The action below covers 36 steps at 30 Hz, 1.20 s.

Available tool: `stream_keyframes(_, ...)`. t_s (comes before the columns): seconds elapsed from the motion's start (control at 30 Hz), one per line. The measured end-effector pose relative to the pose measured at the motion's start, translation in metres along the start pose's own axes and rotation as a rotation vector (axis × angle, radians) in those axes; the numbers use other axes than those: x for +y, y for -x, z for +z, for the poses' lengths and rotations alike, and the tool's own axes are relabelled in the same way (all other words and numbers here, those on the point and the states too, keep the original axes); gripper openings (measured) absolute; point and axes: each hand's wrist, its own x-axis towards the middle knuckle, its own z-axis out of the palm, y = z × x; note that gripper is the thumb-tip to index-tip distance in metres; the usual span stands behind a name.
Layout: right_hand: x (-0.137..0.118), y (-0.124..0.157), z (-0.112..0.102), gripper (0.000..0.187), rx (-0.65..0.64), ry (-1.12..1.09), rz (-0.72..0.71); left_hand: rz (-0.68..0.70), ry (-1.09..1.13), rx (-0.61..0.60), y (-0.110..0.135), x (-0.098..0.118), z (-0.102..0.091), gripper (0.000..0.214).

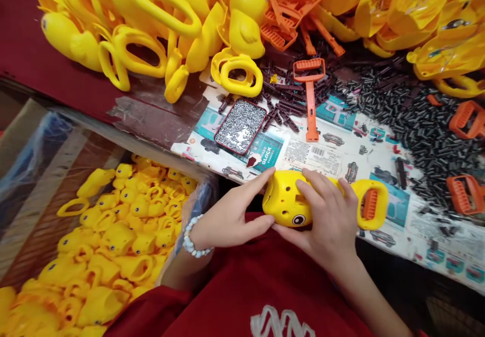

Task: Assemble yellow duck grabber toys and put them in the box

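A yellow plastic duck toy (286,203) with a looped handle and an orange trigger insert (369,204) lies on its side at the table's near edge. My right hand (328,221) is wrapped over its middle, gripping it. My left hand (231,215), with a white bead bracelet on the wrist, pinches the duck's head end between thumb and forefinger.
A heap of yellow duck shells (159,29) fills the back of the table. Orange trigger pieces (310,94), a small tray of metal pins (240,126) and several black pins (409,119) lie on printed cardboard. A lined box of assembled ducks (113,241) stands at lower left.
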Motion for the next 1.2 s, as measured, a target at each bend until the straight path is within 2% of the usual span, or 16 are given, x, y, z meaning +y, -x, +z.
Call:
stream_keyframes(0.1,0.000,0.006,0.000,0.047,0.069,-0.033,-0.008,-0.140,0.087,0.111,-0.005,0.002,0.012,0.079)
stream_keyframes(0.17,0.005,0.006,-0.006,0.046,0.119,-0.169,-0.008,-0.126,0.069,0.164,-0.006,0.002,0.017,0.082)
stream_keyframes(0.27,0.014,0.001,-0.019,0.037,0.216,-0.326,0.045,0.105,0.095,0.189,-0.004,0.002,0.015,0.081)
stream_keyframes(0.33,0.018,-0.005,-0.025,0.029,0.196,-0.266,0.082,0.255,0.082,0.174,-0.003,0.002,0.011,0.078)
stream_keyframes(0.4,0.019,-0.010,-0.025,0.023,0.134,-0.184,0.090,0.313,0.042,0.159,-0.004,0.000,0.010,0.074)
stream_keyframes(0.5,0.017,-0.014,-0.019,0.020,0.130,-0.176,0.077,0.250,0.057,0.189,-0.010,-0.004,0.016,0.076)
stream_keyframes(0.6,0.014,-0.014,-0.015,0.021,0.149,-0.181,0.055,0.175,0.088,0.302,-0.016,-0.008,0.026,0.091)
stream_keyframes(0.67,0.013,-0.015,-0.014,0.021,0.153,-0.173,0.046,0.156,0.053,0.356,-0.017,-0.008,0.030,0.090)
stream_keyframes(0.87,0.012,-0.018,-0.015,0.021,0.150,-0.149,0.068,0.126,-0.023,0.363,-0.017,-0.001,0.028,0.095)
stream_keyframes(0.97,0.012,-0.017,-0.015,0.019,0.157,-0.119,0.069,0.169,-0.042,0.371,-0.019,-0.001,0.027,0.079)
stream_keyframes(1.07,0.013,-0.018,-0.015,0.015,0.151,-0.135,0.064,0.213,-0.072,0.453,-0.020,-0.004,0.029,0.058)
stream_keyframes(1.2,0.013,-0.020,-0.009,0.013,0.151,-0.164,0.055,0.271,-0.088,0.514,-0.020,-0.009,0.033,0.051)
